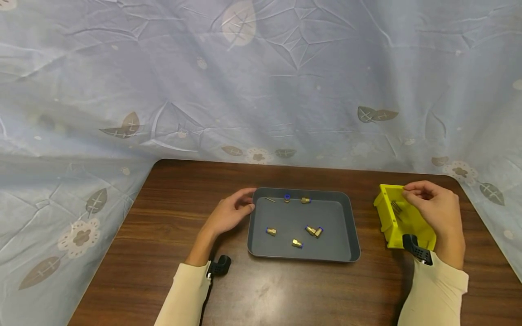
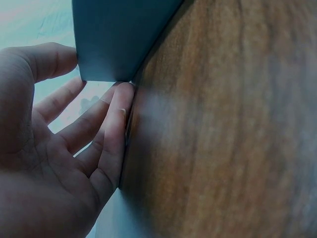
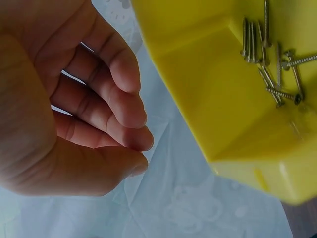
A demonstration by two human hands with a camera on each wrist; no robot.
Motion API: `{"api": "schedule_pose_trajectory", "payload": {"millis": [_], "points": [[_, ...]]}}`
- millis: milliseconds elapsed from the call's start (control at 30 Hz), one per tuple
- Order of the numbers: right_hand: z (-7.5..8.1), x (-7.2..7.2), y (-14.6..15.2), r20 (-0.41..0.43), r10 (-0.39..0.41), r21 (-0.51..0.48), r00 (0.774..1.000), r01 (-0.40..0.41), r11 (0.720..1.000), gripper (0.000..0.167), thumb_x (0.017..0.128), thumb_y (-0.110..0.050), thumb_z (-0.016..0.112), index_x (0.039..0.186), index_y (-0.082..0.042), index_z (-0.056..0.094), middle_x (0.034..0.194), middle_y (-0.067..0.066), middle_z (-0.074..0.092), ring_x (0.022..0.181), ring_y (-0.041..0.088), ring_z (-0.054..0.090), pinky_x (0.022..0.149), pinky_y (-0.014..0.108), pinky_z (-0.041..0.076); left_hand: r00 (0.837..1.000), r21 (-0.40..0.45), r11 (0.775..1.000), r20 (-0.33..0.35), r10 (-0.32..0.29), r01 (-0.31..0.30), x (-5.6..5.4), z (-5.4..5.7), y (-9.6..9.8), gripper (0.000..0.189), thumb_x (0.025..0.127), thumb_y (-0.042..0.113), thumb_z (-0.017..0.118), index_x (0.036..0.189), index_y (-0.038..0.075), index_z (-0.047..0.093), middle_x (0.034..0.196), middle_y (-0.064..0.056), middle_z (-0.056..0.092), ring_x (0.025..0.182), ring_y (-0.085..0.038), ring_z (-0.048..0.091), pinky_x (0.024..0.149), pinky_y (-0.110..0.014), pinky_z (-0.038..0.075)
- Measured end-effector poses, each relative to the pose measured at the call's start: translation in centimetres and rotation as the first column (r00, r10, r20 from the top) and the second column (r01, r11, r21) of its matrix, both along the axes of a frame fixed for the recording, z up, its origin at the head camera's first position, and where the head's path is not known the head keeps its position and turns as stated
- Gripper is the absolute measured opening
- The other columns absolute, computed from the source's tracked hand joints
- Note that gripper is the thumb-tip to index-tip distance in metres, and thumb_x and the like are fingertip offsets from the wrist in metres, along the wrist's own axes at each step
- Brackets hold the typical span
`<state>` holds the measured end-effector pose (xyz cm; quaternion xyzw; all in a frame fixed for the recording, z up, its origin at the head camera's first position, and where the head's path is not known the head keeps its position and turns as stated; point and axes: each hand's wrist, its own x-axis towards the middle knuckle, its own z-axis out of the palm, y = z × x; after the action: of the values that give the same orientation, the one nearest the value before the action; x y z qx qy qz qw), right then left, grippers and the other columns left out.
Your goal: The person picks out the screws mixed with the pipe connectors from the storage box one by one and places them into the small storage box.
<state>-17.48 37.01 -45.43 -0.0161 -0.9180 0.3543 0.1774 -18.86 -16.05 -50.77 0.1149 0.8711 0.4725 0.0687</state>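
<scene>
My left hand (image 1: 228, 216) rests at the far left corner of a grey tray (image 1: 261, 251), its thumb at the left rim. In the left wrist view, gently bent fingers (image 2: 94, 111) lie around the tray corner (image 2: 106, 59), close to the tabletop. Inside the tray are several brass fittings (image 1: 297, 243) with blue collars and one thin screw (image 1: 270, 199). My right hand (image 1: 440, 210) is over a yellow bin (image 1: 387, 226) at the right. Its fingers curl toward the thumb, with nothing visible between the tips. Several screws (image 3: 252, 42) lie in the bin.
The dark wooden table (image 1: 171, 199) extends around the tray and bin. A pale patterned cloth (image 1: 261, 90) hangs behind and beside it. Small black cameras (image 1: 220, 266) sit on both wrists, and the right one overlaps the bin's near edge in the head view.
</scene>
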Motion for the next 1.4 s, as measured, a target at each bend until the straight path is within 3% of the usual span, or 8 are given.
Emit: {"api": "schedule_pose_trajectory", "payload": {"millis": [300, 533, 867, 1400], "points": [[0.3, -0.6, -1.6, -0.043, 0.082, 0.04, 0.996, -0.081, 0.996, 0.008, 0.098, -0.01, 0.083, 0.102, -0.003, 0.082, 0.082, -0.006, 0.072, 0.069, 0.001, 0.058, 0.061, 0.014, 0.043, 1.0, -0.006, 1.0, 0.007, 0.007, -0.007, 0.0, 0.1, 0.0, 0.052, 0.108, 0.024, 0.069, 0.159, 0.02, 0.06, 0.133, -0.011, 0.076, 0.105, -0.024, 0.07, 0.094, -0.049, 0.054], [0.7, -0.7, -2.9, -0.044, 0.138, 0.034, 0.989, -0.137, 0.99, 0.006, 0.098, -0.009, 0.082, 0.102, -0.004, 0.082, 0.083, -0.006, 0.073, 0.07, 0.001, 0.06, 0.064, 0.015, 0.045, 1.0, -0.008, 1.0, 0.012, 0.006, -0.005, 0.0, 0.0, 0.0, 0.052, 0.108, 0.024, 0.069, 0.159, 0.021, 0.06, 0.133, -0.011, 0.076, 0.105, -0.023, 0.071, 0.094, -0.049, 0.054], [1.0, -1.4, -4.6, -0.076, 0.25, 0.058, 0.965, -0.246, 0.968, 0.005, 0.096, -0.006, 0.084, 0.101, -0.006, 0.082, 0.084, 0.005, 0.077, 0.069, 0.004, 0.063, 0.062, 0.015, 0.047, 1.0, 0.0, 1.0, -0.001, 0.002, -0.002, 0.1, 0.2, -0.1, 0.052, 0.108, 0.023, 0.07, 0.159, 0.019, 0.061, 0.131, -0.012, 0.077, 0.106, -0.026, 0.072, 0.095, -0.052, 0.055], [1.3, -2.1, -6.8, 0.017, 0.318, 0.08, 0.948, -0.319, 0.945, 0.007, 0.098, -0.009, 0.082, 0.105, -0.006, 0.082, 0.089, 0.005, 0.078, 0.073, 0.008, 0.064, 0.065, 0.017, 0.049, 1.0, 0.001, 1.0, -0.013, -0.004, 0.004, -0.1, 0.1, -0.1, 0.052, 0.107, 0.023, 0.071, 0.158, 0.018, 0.061, 0.13, -0.011, 0.078, 0.107, -0.026, 0.073, 0.098, -0.054, 0.055]]}}
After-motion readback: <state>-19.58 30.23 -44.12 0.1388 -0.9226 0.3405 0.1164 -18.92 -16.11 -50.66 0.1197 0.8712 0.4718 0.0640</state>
